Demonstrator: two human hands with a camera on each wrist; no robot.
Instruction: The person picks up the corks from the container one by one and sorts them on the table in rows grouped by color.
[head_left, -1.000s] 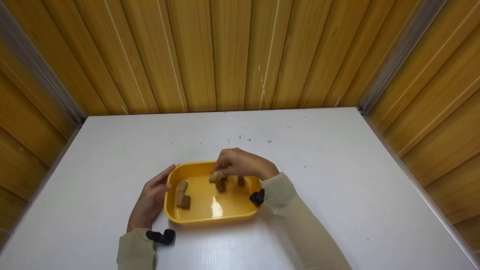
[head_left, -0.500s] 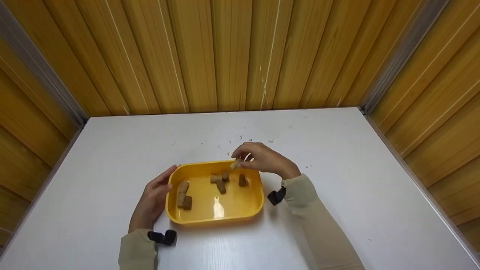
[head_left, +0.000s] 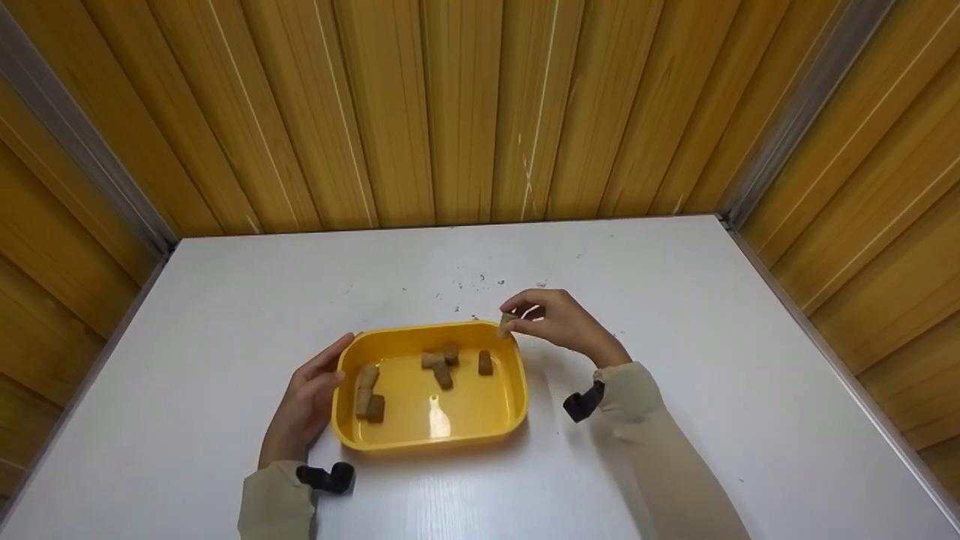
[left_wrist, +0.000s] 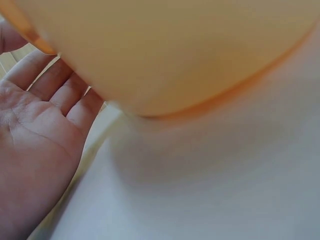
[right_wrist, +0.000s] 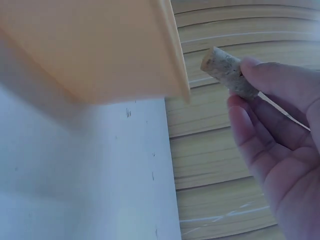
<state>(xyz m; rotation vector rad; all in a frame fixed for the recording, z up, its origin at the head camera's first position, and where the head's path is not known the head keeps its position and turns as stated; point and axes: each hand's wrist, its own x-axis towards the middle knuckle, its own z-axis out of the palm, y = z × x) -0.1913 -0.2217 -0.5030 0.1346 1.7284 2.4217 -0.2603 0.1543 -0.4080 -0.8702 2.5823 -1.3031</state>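
Note:
A yellow plastic tray (head_left: 420, 442) with rounded corners stands on the white table. My left hand (head_left: 304, 397) grips its left wall, thumb over the rim and fingers along the outside; the left wrist view shows the palm (left_wrist: 40, 135) beside the wall. Just past the tray's far right corner, my right hand (head_left: 562, 322) pinches a short, pale, speckled cylinder that looks like a cork (right_wrist: 227, 72) between thumb and fingers. Several similar pieces lie inside the tray: a cluster (head_left: 367, 394) at the left, another cluster (head_left: 442, 367) in the middle, and a single dark piece (head_left: 485, 363) at the right.
Dark specks and crumbs (head_left: 482, 279) dot the white table (head_left: 255, 300) behind the tray. Yellow wood-patterned panels (head_left: 457, 112) wall the table's back and both sides. Each sleeve carries a black device (head_left: 583, 403) near the wrist.
My right hand has lifted a pale cork from the middle cluster and carried it right to the tray's far right corner. The left hand and tray have stayed nearly in place.

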